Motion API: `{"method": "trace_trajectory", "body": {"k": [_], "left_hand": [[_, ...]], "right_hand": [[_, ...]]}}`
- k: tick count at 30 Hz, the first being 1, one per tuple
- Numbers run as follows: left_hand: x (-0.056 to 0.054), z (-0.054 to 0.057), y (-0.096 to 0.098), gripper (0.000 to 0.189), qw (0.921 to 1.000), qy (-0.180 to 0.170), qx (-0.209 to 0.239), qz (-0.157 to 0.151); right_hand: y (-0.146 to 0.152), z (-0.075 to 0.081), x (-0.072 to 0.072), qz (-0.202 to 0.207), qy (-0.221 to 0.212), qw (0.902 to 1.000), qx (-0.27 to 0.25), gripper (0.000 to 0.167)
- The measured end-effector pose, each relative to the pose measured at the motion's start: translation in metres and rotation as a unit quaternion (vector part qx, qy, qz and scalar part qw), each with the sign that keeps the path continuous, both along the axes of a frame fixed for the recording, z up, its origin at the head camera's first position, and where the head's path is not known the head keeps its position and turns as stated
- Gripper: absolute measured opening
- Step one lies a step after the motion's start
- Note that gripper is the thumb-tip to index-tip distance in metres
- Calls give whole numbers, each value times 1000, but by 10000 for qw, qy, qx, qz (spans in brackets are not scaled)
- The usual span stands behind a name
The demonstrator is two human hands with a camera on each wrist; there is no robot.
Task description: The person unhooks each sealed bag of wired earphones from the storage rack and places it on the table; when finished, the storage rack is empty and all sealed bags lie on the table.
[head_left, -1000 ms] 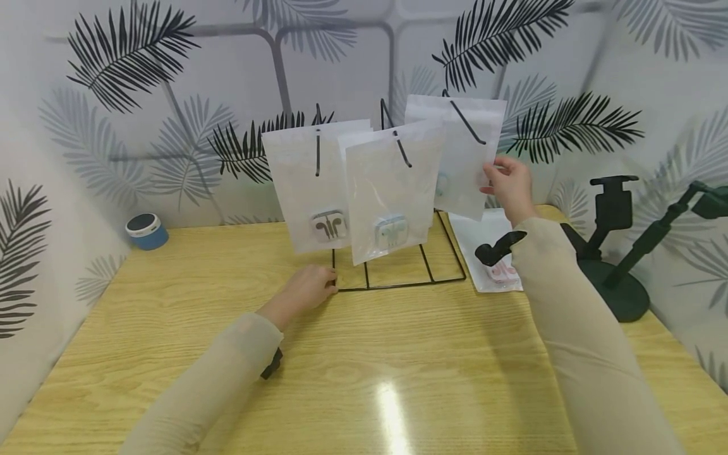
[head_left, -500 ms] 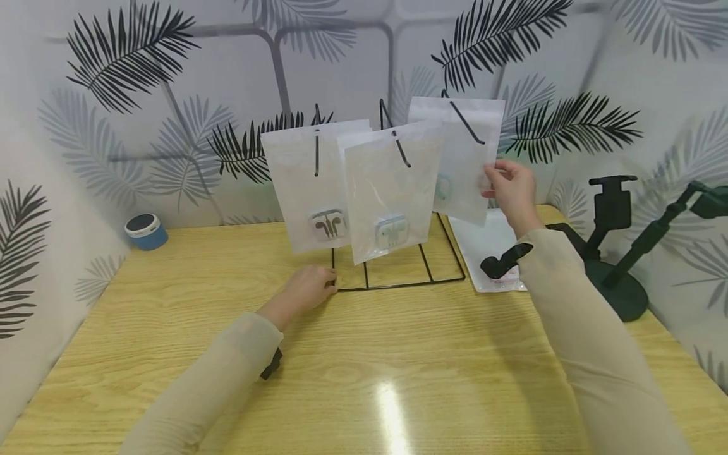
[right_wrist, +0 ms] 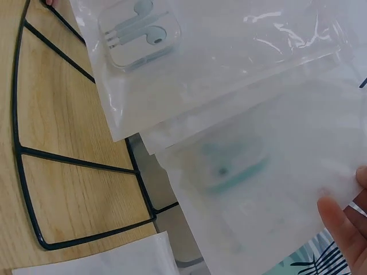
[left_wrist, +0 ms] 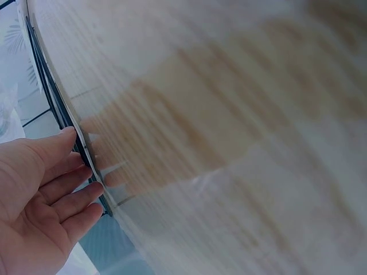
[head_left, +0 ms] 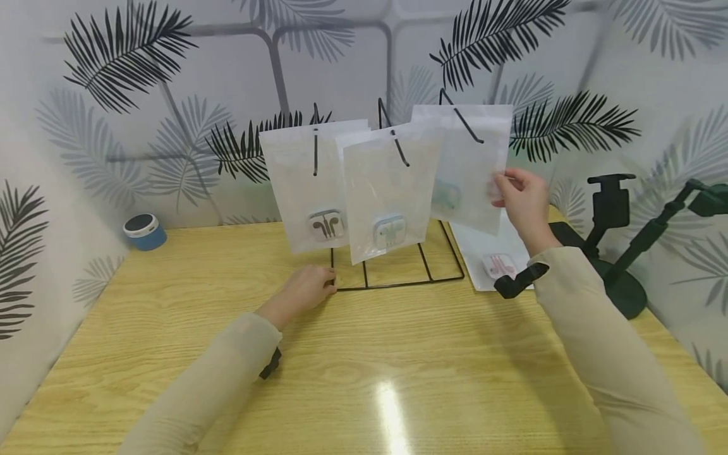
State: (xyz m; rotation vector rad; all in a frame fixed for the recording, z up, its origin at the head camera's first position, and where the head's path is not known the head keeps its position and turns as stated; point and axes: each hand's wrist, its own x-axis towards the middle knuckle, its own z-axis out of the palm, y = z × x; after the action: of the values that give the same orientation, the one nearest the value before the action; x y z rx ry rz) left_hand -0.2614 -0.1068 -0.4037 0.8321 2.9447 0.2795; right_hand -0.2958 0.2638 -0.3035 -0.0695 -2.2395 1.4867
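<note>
My right hand (head_left: 524,203) pinches the right edge of a white plastic zip bag (head_left: 474,164) with teal earphones faintly visible inside. The right hook (head_left: 469,129) of the black wire rack (head_left: 398,286) crosses this bag's upper part. On the middle hook hangs a bag (head_left: 378,196) with pale blue earphones in a clear case (head_left: 389,234); on the left one, a bag (head_left: 298,189) with brown earphones (head_left: 327,225). My left hand (head_left: 304,289) grips the rack's front left corner, thumb and fingertips around the wire (left_wrist: 86,150) in the left wrist view.
Beside the rack's right side, another white bag (head_left: 467,240) with pink earphones (head_left: 499,265) lies on the wooden table (head_left: 364,360). A black stand (head_left: 624,291) is at the right, and a blue and white round speaker (head_left: 145,232) at the back left.
My right hand has moved right and slightly down, drawing the teal-earphone bag with it. The pink earphones on the table now show fully. My left hand has stayed at the rack's corner.
</note>
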Motion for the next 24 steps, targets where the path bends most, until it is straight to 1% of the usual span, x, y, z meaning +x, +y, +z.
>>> {"method": "trace_trajectory", "body": {"k": [6, 11, 18, 24], "left_hand": [[0, 0, 0, 28, 10000, -21, 38, 26], [0, 1, 0, 27, 10000, 19, -16, 13], [0, 2, 1, 25, 9998, 175, -64, -51], [0, 2, 0, 21, 9997, 214, -16, -131]], "right_hand": [[1, 2, 17, -3, 200, 9996, 196, 38], [3, 2, 30, -33, 423, 9984, 376, 36], [8, 0, 45, -124, 448, 9963, 723, 37], [11, -1, 60, -59, 547, 9957, 743, 36]]}}
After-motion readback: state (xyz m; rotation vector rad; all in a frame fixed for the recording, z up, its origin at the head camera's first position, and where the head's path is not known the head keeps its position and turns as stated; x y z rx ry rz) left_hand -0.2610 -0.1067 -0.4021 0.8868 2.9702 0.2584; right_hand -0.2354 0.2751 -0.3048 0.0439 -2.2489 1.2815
